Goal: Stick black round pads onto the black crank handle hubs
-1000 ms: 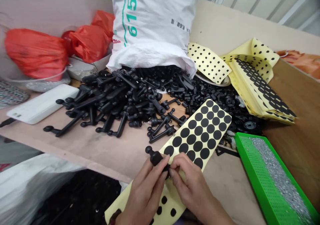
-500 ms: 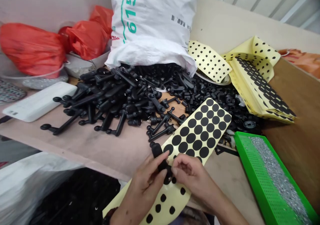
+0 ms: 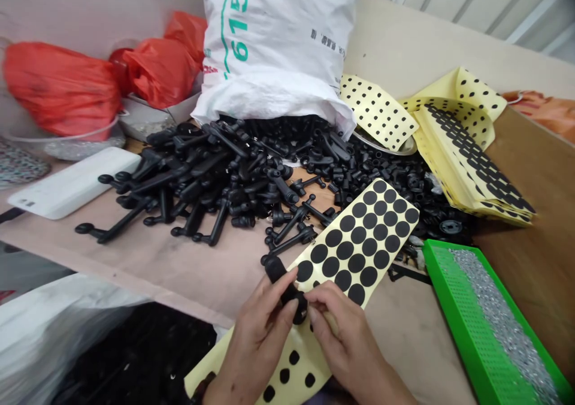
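My left hand (image 3: pixel 263 327) is closed around a black plastic crank handle (image 3: pixel 275 268), its thumb and index finger along the near end. My right hand (image 3: pixel 339 327) has thumb and fingertips drawn together at that near end, touching or nearly touching it; what they pinch, if anything, is hidden. Under both hands lies a yellow sheet with small black dot stickers (image 3: pixel 294 357). Just beyond sits a pale yellow sheet of large round black stickers (image 3: pixel 357 235).
A heap of black crank handles (image 3: pixel 197 171) spills before a white sack (image 3: pixel 278 33). Small black parts (image 3: pixel 377 171) lie to its right. A green tray of metal bits (image 3: pixel 489 315) stands at right, folded sticker sheets (image 3: pixel 471 159) behind. Red bags (image 3: pixel 58 87) and a white case (image 3: pixel 74 183) sit left.
My right fingertips have moved slightly up and in against the near end of the crank handle. The left hand keeps its hold, with the handle shifted slightly left.
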`<state>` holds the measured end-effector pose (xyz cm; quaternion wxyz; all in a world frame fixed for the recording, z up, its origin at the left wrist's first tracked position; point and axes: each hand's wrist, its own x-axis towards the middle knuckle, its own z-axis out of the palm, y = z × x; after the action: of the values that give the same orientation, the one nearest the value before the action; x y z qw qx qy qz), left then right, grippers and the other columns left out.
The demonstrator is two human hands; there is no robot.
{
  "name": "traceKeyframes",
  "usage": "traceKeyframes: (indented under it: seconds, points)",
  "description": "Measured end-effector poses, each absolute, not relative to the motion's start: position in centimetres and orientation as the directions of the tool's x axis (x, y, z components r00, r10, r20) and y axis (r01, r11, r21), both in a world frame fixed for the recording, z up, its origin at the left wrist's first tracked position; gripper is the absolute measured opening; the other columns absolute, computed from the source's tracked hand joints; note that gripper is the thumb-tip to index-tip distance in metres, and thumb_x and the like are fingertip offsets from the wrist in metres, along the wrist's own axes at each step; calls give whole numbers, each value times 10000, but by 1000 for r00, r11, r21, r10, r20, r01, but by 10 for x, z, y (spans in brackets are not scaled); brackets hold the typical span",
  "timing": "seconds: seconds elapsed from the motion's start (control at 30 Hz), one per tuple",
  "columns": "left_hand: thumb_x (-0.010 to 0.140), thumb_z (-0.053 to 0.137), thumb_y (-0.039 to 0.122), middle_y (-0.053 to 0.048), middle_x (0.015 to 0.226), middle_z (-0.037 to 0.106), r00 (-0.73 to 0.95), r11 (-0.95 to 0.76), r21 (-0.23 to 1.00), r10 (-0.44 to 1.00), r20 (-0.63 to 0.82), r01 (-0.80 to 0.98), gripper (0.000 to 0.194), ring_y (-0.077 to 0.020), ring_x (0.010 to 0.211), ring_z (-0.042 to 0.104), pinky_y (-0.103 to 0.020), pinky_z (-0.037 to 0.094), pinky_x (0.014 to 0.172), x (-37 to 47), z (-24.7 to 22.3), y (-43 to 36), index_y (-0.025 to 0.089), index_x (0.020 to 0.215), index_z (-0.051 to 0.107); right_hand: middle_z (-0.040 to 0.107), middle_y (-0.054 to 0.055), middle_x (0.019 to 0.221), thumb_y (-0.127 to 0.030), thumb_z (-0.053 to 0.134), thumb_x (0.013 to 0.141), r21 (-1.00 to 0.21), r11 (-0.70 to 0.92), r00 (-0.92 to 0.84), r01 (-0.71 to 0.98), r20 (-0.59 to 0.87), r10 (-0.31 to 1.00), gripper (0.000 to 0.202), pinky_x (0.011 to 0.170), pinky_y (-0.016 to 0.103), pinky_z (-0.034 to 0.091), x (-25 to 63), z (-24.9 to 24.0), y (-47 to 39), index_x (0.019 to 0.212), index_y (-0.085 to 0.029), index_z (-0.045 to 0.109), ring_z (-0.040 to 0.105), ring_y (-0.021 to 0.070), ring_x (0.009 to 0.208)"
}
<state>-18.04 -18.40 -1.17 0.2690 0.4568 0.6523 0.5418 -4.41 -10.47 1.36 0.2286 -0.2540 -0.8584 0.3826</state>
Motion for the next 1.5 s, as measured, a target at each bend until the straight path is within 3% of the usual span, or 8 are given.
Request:
traceKeyframes:
  seconds: [0.2, 0.4, 0.6, 0.73, 0.87, 1.07, 1.27, 1.5]
  points:
    - [854, 542, 273, -28, 1186, 613, -488, 23, 985, 871, 64, 171, 367, -206, 1094, 569, -322, 494, 920, -180, -16, -184, 291, 1220, 550, 553, 135, 983, -11, 379, 843, -632, 755, -784, 177, 373, 496, 363, 721, 321, 514, -40, 8, -113, 1172, -138, 465, 565, 204, 879]
    - [840, 567, 284, -23, 1151, 631, -490, 30, 991, 871, 40, 134, 357, -203, 1068, 583, -307, 510, 888, -181, -16, -184, 282, 1196, 572, 557, 81, 915, -63, 391, 872, -795, 584, -745, 164, 288, 601, 262, 690, 287, 513, -40, 11, -112, 1072, -176, 517, 578, 173, 826]
    - [837, 567, 272, -32, 1117, 640, -498, -7, 984, 862, 97, 179, 358, -206, 1029, 600, -312, 518, 872, -180, -18, -184, 275, 1195, 576, 545, 64, 910, -67, 416, 876, -805, 567, -678, 174, 319, 662, 230, 704, 281, 494, -41, 12, -104, 1044, -194, 508, 559, 161, 823]
    - [854, 542, 249, -32, 1153, 612, -470, -5, 974, 876, 113, 226, 367, -194, 1071, 573, -314, 497, 909, -180, -20, -185, 287, 1220, 545, 548, 74, 922, -42, 416, 871, -778, 605, -730, 169, 314, 607, 243, 711, 271, 502, -45, 15, -101, 1032, -176, 538, 567, 156, 834]
    - [869, 517, 225, -30, 1183, 586, -462, -19, 959, 873, 154, 284, 392, -183, 1101, 554, -303, 478, 933, -177, -18, -186, 312, 1251, 503, 566, 111, 954, -8, 418, 850, -701, 689, -743, 184, 359, 565, 300, 734, 282, 523, -47, 14, -105, 1095, -136, 537, 577, 175, 871]
    - [870, 507, 233, -56, 1156, 582, -492, 14, 941, 855, 164, 339, 381, -202, 1098, 556, -301, 492, 909, -173, -16, -184, 283, 1247, 512, 576, 161, 998, 13, 447, 826, -459, 859, -742, 226, 490, 457, 360, 768, 341, 522, -44, 9, -115, 1167, -89, 494, 564, 229, 924]
    - [874, 499, 218, -37, 1182, 568, -462, -7, 937, 869, 179, 349, 374, -185, 1108, 547, -281, 474, 930, -174, -16, -185, 305, 1237, 511, 549, 57, 883, -75, 414, 879, -789, 568, -748, 236, 226, 624, 182, 668, 256, 478, -45, 15, -105, 973, -176, 532, 558, 147, 782]
    - [883, 457, 161, -46, 1180, 548, -341, -67, 911, 914, 220, 407, 421, -181, 1117, 532, -275, 460, 943, -174, -14, -187, 307, 1277, 469, 482, -1, 787, -132, 422, 870, -764, 518, -796, 384, 10, 606, 105, 606, 239, 387, -44, 22, -93, 796, -203, 448, 494, 121, 674]
